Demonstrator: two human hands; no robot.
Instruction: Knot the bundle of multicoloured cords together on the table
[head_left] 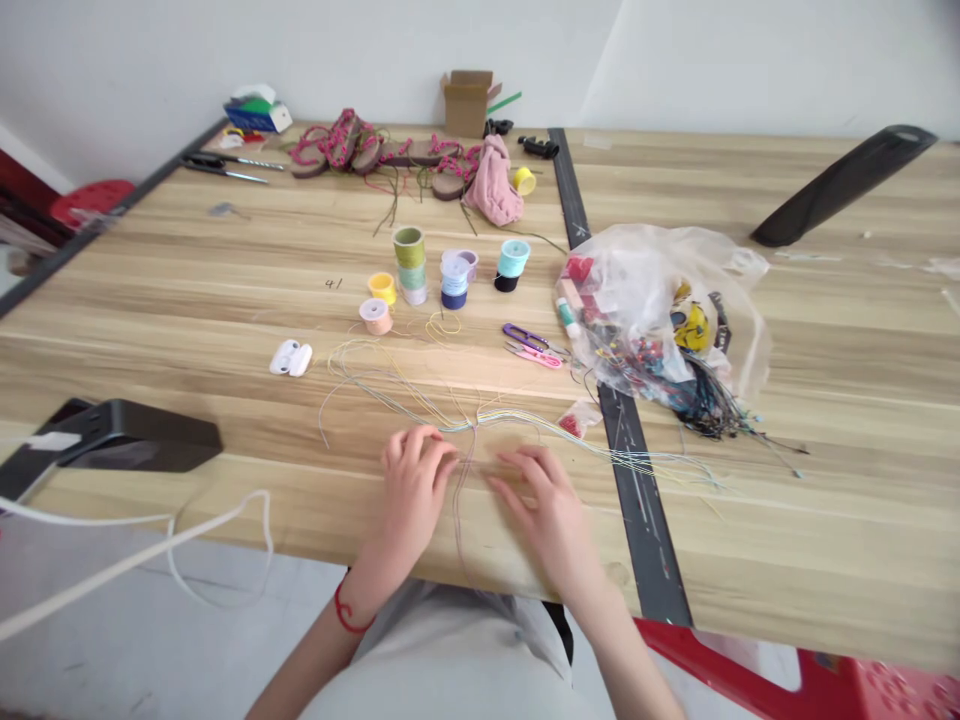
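Note:
My left hand [415, 485] rests on the wooden table [187, 300] with its fingers curled at a bunch of thin multicoloured threads [474, 425], just below their knot. Whether those fingertips pinch the strands, I cannot tell. My right hand [544, 505] lies flat to the right, fingers spread and holding nothing, close to the strands that fan out rightward. Further strands loop away to the upper left. Several thread spools [410, 262] stand beyond the hands, and a pair of purple-and-pink thread snips [529, 345] lies to the right of them.
A clear plastic bag [660, 310] of mixed craft pieces sits at the right. Along the back are braided sandals [375, 150], a pink cloth [493, 185], a cardboard box [466, 102] and scissors [225, 167]. A white cord [150, 545] hangs off the near left edge.

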